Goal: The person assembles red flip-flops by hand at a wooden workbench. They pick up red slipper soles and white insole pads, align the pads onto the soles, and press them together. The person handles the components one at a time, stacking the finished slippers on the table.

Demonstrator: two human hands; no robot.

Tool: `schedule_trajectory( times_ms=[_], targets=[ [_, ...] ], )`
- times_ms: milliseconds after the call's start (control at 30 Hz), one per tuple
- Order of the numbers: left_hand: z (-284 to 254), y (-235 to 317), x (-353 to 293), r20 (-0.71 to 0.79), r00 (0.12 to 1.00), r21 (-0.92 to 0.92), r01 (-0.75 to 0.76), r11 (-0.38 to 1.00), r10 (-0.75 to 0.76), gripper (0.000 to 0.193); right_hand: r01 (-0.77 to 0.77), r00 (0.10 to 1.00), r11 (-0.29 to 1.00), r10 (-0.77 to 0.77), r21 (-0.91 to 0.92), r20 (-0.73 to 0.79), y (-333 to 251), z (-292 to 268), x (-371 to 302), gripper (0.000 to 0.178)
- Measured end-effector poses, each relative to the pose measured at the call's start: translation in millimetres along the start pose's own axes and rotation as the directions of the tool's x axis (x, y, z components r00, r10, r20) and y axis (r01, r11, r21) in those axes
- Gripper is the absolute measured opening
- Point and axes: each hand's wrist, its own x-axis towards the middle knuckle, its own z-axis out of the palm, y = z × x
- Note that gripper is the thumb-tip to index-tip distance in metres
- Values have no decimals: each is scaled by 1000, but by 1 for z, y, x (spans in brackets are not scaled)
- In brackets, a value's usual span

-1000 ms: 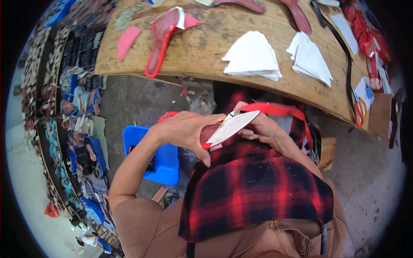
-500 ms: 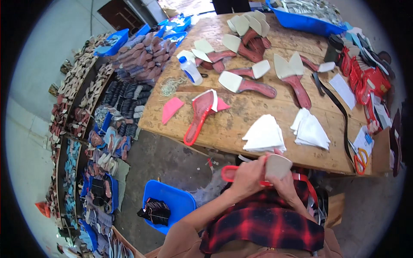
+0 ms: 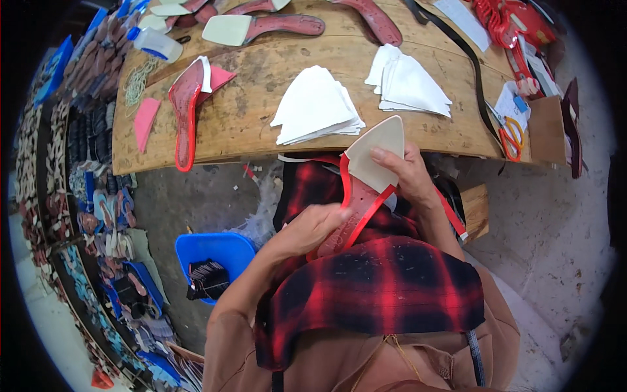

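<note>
Beyond and left of the left grip, a red-edged insole is laid on the wooden bench. By the left grip, the held insole is pinched at its left waist edge; glossy red edging could be pulled loose by twisting. Thin, matte white pieces are stacked ahead; could be knocked askew by the raised toe. Between both grips: burgundy, textured body, smooth cream pointed toe, pinched by the right grip, thumb on top; creasing could be caused by hard pressing. Right of it: orange-handled scissors.
</note>
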Motion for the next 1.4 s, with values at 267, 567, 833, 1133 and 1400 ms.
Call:
schedule_trajectory(
  times_ms=[267, 567, 833, 1133, 1400],
  targets=[
    [-42, 41, 28, -380, 883, 45, -279, 959, 275, 34, 29, 987, 994, -45, 107, 155, -33, 23, 28, 36],
    [-61, 60, 52, -705, 568, 48, -558, 828, 424, 24, 214, 976, 965, -207, -150, 63, -46, 40, 52, 45],
    [-117, 91, 75, -904, -36, 317, -725, 611, 426, 26, 417, 856, 691, -518, -591, -1, 1, 93, 57, 26],
    [-79, 75, 56, -921, 343, -188, -804, 564, 181, 42, 559, 689, 85, -601, -825, 405, -7, 57, 38, 16],
    [-48, 85, 37, -737, 584, -404, -784, 472, 339, 54, 408, 911, 815, -395, -412, 121, -57, 84, 80, 33]
  ],
)
